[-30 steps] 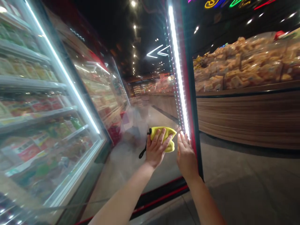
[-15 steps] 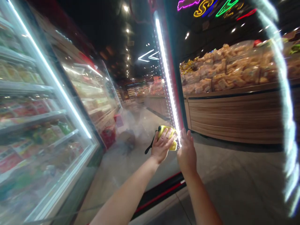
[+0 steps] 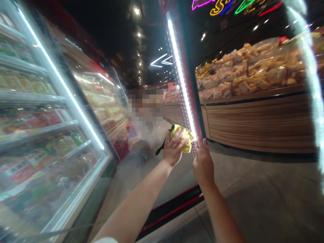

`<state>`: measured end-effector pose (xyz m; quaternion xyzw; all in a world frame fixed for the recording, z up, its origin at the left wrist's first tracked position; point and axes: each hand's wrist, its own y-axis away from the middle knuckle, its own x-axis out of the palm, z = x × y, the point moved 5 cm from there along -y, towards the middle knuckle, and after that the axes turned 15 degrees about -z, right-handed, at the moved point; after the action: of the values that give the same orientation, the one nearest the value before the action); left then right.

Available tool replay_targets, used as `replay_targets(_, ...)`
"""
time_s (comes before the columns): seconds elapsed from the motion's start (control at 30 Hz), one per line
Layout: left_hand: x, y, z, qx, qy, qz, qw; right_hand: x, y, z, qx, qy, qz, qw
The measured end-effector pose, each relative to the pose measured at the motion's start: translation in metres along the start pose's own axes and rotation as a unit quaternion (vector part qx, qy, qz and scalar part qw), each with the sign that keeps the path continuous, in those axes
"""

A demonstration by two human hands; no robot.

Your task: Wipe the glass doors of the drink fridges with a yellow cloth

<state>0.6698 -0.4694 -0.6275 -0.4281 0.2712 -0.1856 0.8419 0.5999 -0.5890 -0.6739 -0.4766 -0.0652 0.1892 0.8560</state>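
Observation:
My left hand [image 3: 174, 149] presses a bunched yellow cloth [image 3: 187, 147] against the inside of a glass door, its fingers curved over the cloth. A dark strap or cord [image 3: 160, 148] sticks out beside that wrist. My right hand [image 3: 203, 158] holds the edge of the glass door [image 3: 181, 175], fingers pointing up along the frame, just right of the cloth. A bright LED strip [image 3: 180, 74] runs down the door frame [image 3: 194, 98] and ends behind the hands. Part of the right fingers' grip is hidden.
Lit fridge shelves [image 3: 37, 128] packed with products stand at the left. A wood-panelled display counter [image 3: 255, 125] heaped with wrapped goods [image 3: 243, 74] stands at the right. Grey tiled floor [image 3: 253, 189] lies below. Beyond the glass, a blurred person [image 3: 145, 135] shows.
Both hands have risen slightly along the door edge, and the cloth has moved up with my left hand. The view has shifted a little, and a person shows behind the glass.

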Motion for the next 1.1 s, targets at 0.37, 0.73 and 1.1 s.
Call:
replay_targets(0.37, -0.022, 0.076, -0.012, 0.111, 0.06, 0.079, 0.989, 0.007, 0.006, 0.023, -0.005, -0.031, 0.019, 0.999)
replay_targets(0.73, -0.095, 0.119, 0.029, 0.09, -0.024, 0.108, 0.99, 0.017, 0.022, 0.073, -0.035, -0.078, 0.043, 0.995)
replay_targets(1.1, -0.15, 0.148, 0.065, -0.051, -0.083, 0.057, 0.994, 0.041, 0.055, 0.114, -0.072, -0.114, 0.081, 0.988)
